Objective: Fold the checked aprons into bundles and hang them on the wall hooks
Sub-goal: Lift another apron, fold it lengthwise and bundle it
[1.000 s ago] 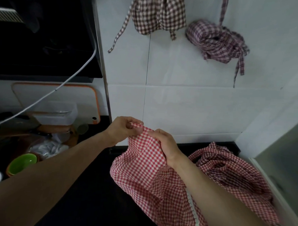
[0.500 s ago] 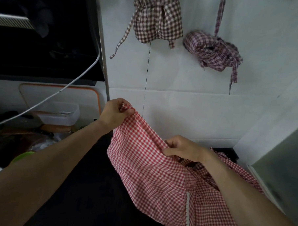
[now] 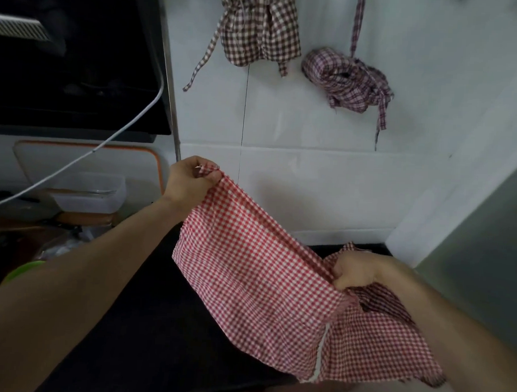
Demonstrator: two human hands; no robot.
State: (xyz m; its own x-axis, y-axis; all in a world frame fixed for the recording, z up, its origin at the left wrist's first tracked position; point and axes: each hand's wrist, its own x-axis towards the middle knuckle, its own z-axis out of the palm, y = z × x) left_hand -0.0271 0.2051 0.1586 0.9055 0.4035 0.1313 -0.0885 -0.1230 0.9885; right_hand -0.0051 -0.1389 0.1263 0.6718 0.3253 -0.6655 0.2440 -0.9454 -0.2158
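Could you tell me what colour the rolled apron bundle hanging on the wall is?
Purple and white check, seen in the head view: rolled apron bundle.

The left hand (image 3: 189, 182) is raised with the arm stretched forward, and its fingers pinch a corner of the red apron (image 3: 265, 288). The right hand (image 3: 356, 274) is lower and grips the same edge.

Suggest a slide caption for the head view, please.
Both hands, left and right, stretch a red checked apron taut.
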